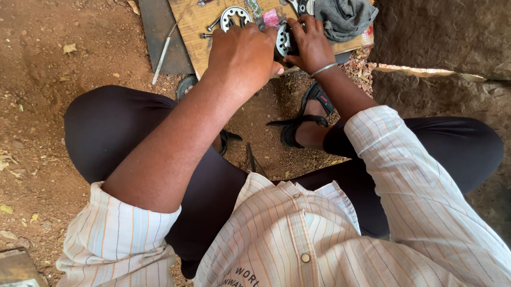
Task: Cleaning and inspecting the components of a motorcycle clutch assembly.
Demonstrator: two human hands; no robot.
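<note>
Hands meet at the near edge of a wooden board (202,24) lying on red dirt. Between them sits a round metal disc (284,40) with holes. The left hand (242,57) is curled into a loose fist against the disc, fingers pressed together. The right hand (311,44) grips the disc's far side, fingers bent around it, with a metal bangle (323,70) on the wrist. A second ring-shaped metal part (234,16) lies further up the board, and a grey rag (342,14) lies at its right edge.
</note>
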